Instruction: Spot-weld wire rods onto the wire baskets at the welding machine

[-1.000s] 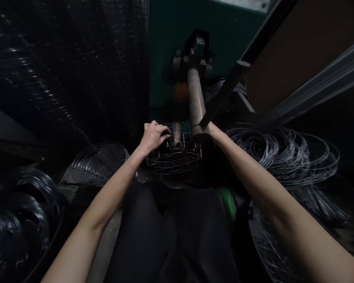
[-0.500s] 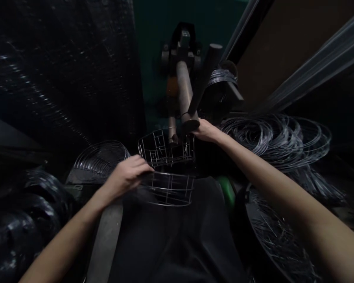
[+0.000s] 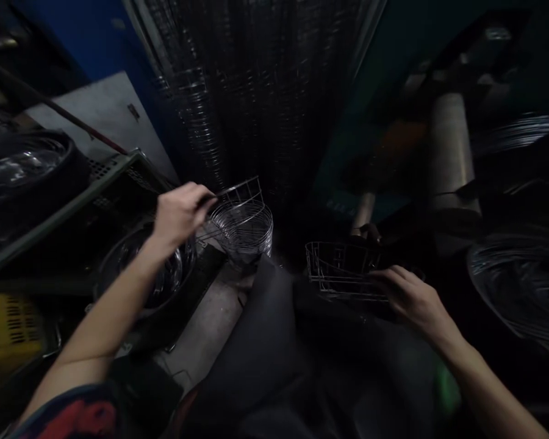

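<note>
My left hand (image 3: 183,213) is closed on a curved wire frame (image 3: 247,190) with upright bars and thin rails. That frame hangs tilted just above a round stack of wire pieces (image 3: 249,235); I cannot tell whether they touch. On the right, a similar basket-like wire frame (image 3: 336,286) sits below the small post (image 3: 363,216) of the machine. My right hand (image 3: 409,296) has its fingers closed on this frame's right edge. The fingertips of both hands are dim and slightly blurred.
A thick metal cylinder (image 3: 455,152) juts out from the machine at right. Tall stacks of wire pieces (image 3: 201,134) stand behind the left hand. At left are a green metal rack (image 3: 73,189), a dark tub (image 3: 105,274) and a yellow crate (image 3: 13,326).
The view has swung left. My left hand has carried its wire frame from above my lap to the wire stack. My right hand has come down from beside the cylinder, closer to my lap.
</note>
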A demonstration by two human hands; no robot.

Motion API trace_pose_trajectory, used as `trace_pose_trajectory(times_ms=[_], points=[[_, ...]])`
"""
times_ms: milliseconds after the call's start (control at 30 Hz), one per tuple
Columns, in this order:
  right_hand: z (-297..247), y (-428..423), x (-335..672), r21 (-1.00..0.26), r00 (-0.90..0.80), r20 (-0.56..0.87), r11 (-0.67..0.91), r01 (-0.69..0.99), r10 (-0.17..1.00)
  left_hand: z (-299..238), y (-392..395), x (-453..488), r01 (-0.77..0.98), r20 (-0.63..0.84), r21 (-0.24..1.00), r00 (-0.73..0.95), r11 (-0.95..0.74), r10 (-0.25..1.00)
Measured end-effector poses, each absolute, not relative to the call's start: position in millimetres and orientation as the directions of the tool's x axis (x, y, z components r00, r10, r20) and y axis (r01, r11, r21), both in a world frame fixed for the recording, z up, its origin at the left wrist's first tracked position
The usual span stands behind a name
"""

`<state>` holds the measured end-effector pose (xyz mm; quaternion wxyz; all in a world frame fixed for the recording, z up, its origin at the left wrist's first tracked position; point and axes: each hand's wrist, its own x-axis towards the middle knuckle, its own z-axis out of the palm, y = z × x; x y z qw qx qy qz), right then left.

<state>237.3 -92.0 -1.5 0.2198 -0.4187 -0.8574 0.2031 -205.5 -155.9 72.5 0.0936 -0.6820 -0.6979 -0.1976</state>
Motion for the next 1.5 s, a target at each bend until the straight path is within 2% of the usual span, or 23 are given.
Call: trace_pose_trajectory(times_ms=[33, 100, 167, 300, 400, 467, 533, 600, 633, 700, 800, 900, 967, 1033, 1133, 1200, 1400, 1433, 1500], points=[[-1, -99, 234, -0.503, -0.528, 0.236, 0.568, 0.652, 0.815, 48, -149, -201, 0.993, 0.324, 0.118, -0.05, 0.013, 0.945], [8, -111, 229, -0.478, -0.487, 0.286, 0.563, 0.674, 0.825, -7, -135, -188, 0.994, 0.074, 0.085, -0.078, 0.072, 0.994], [23, -124, 228, -0.517, -0.449, 0.304, 0.541, 0.664, 0.84, -58, -126, -174, 0.993, -0.031, 0.097, -0.066, 0.068, 0.997], [61, -151, 240, -0.682, -0.327, 0.27, 0.42, 0.599, 0.906, -112, -123, -163, 0.987, -0.1, 0.143, -0.055, 0.069, 0.993], [77, -169, 255, -0.793, -0.018, 0.188, 0.162, 0.587, 0.982, -111, -128, -168, 0.981, -0.101, 0.182, -0.051, 0.069, 0.994], [75, -181, 262, -0.863, 0.184, 0.05, -0.05, 0.502, 0.982, -101, -131, -163, 0.976, -0.066, 0.214, -0.032, 0.045, 0.997], [58, -194, 264, -0.908, 0.233, -0.104, -0.188, 0.375, 0.967, -88, -134, -146, 0.936, 0.009, 0.352, -0.01, 0.006, 1.0], [28, -206, 266, -0.912, 0.157, -0.204, -0.246, 0.328, 0.966, -78, -137, -121, 0.74, 0.054, 0.672, -0.01, -0.029, 0.999], [12, -208, 269, -0.899, 0.12, -0.207, -0.238, 0.368, 0.971, -75, -140, -108, 0.589, 0.015, 0.808, 0.021, -0.025, 1.0], [-15, -204, 281, -0.821, 0.056, -0.1, -0.114, 0.56, 0.993, -74, -150, -87, 0.303, -0.132, 0.948, 0.085, 0.1, 0.988], [-5, -171, 310, -0.595, -0.012, 0.201, 0.131, 0.793, 0.98, -81, -174, -65, 0.049, -0.286, 0.958, 0.09, 0.282, 0.954], [63, -102, 334, -0.368, -0.076, 0.511, 0.297, 0.881, 0.856, -86, -203, -48, -0.062, -0.305, 0.95, 0.04, 0.307, 0.952], [115, -41, 338, -0.213, -0.103, 0.636, 0.302, 0.929, 0.765, -82, -217, -35, -0.025, -0.298, 0.954, 0.006, 0.298, 0.955], [151, 21, 333, -0.054, -0.17, 0.614, 0.256, 0.965, 0.771, -75, -220, -22, 0.067, -0.301, 0.951, -0.017, 0.301, 0.954], [169, 91, 317, 0.253, -0.281, 0.4, 0.19, 0.949, 0.872, -66, -202, -11, 0.148, -0.269, 0.951, -0.041, 0.272, 0.962], [166, 115, 308, 0.385, -0.308, 0.27, 0.192, 0.903, 0.912, -66, -181, -10, 0.165, -0.211, 0.965, 0.012, 0.206, 0.977], [172, 90, 310, 0.443, -0.338, 0.148, 0.243, 0.863, 0.93, -89, -153, -23, 0.115, -0.201, 0.978, 0.257, 0.177, 0.945], [176, 74, 313, 0.423, -0.358, 0.119, 0.278, 0.862, 0.926, -91, -156, -25, 0.088, -0.185, 0.982, 0.279, 0.167, 0.942], [180, 33, 321, 0.277, -0.382, 0.158, 0.33, 0.902, 0.911, -89, -164, -29, 0.016, -0.15, 0.988, 0.302, 0.152, 0.941]])
